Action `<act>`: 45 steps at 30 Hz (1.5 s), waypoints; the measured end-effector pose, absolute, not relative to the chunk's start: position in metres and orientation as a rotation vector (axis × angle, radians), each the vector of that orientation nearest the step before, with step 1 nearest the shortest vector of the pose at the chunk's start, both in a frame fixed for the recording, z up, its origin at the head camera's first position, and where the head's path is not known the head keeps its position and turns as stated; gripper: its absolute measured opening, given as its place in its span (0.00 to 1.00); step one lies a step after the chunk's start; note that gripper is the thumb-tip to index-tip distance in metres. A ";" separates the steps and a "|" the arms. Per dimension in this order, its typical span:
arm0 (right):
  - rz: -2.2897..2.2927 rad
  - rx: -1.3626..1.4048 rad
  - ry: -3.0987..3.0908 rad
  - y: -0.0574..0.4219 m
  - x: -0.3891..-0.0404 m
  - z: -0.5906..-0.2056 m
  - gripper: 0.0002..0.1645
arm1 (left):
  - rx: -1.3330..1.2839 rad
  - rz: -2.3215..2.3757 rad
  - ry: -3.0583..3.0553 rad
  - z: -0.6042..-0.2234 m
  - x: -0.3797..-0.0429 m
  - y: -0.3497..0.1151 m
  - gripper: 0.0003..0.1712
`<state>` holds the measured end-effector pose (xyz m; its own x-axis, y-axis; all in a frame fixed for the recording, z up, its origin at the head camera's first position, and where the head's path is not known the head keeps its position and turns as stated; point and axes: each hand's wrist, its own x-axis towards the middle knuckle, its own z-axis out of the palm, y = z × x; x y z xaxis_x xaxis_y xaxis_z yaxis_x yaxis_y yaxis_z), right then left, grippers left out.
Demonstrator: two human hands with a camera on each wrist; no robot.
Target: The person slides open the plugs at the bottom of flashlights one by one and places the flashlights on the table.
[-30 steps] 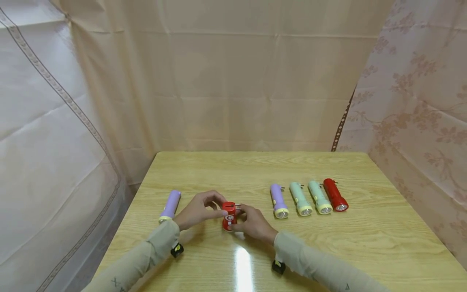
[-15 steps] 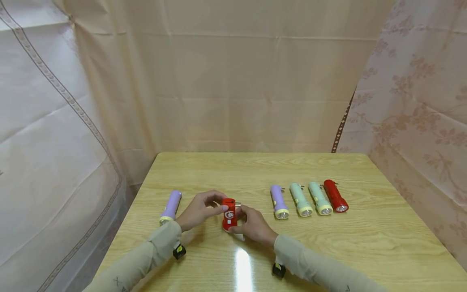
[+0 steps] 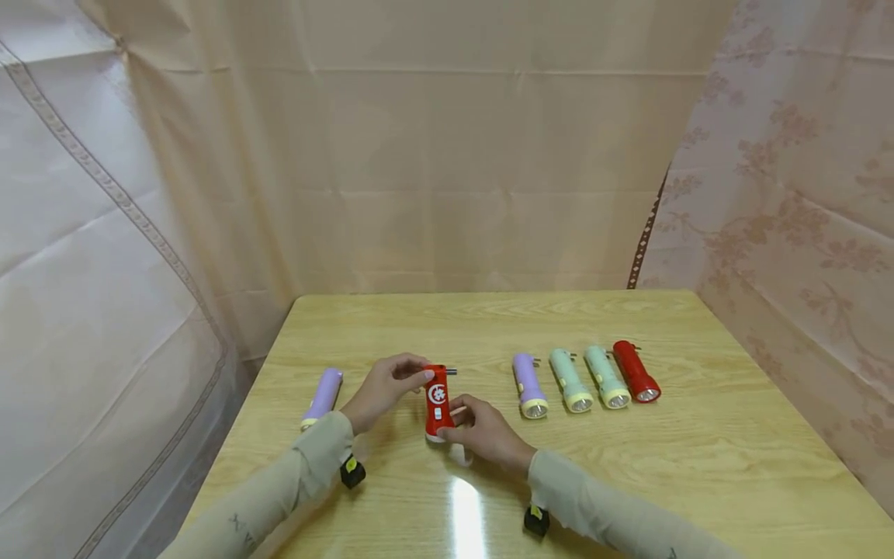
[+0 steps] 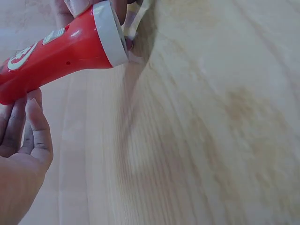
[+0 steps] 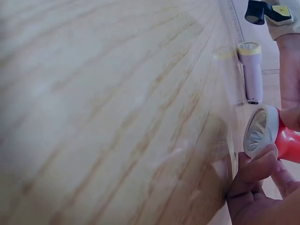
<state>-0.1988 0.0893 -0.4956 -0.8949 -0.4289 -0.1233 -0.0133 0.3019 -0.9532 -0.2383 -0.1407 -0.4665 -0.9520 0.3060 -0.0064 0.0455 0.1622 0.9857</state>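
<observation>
Both hands hold a red flashlight point(image 3: 438, 404) near the middle of the table. Its white-rimmed lamp end points down and its printed side with a white switch faces the head camera. Two metal plug pins point(image 3: 451, 372) stick out to the right at its tail. My left hand point(image 3: 384, 388) pinches the tail, thumb in front. Around the lamp end, my right hand point(image 3: 489, 435) grips with its thumb across the front. The right wrist view shows the clear lens within the white rim point(image 5: 267, 131), right above the right thumb.
A purple flashlight point(image 3: 324, 396) lies left of my left hand. On the right lies a row: another purple flashlight point(image 3: 529, 384), two mint-green flashlights point(image 3: 569, 379) and a red one point(image 3: 635, 370). Cloth curtains point(image 3: 475, 155) hang behind and beside the wooden table point(image 3: 698, 450).
The held flashlight's tail has tipped away from the head camera with my left hand, so more of its printed side shows. The right hand has stayed nearly in place at the lamp end.
</observation>
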 end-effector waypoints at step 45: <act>-1.577 -0.110 2.631 0.123 -0.192 -0.495 0.25 | 0.024 1.842 2.086 -0.486 -0.292 -0.078 0.22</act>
<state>-0.1920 0.1234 -0.4948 -0.9949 -0.0983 -0.0243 -0.0249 0.4701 -0.8823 -0.2923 -0.0780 -0.4856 -0.9362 0.2447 -0.2523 -0.2201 0.1516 0.9636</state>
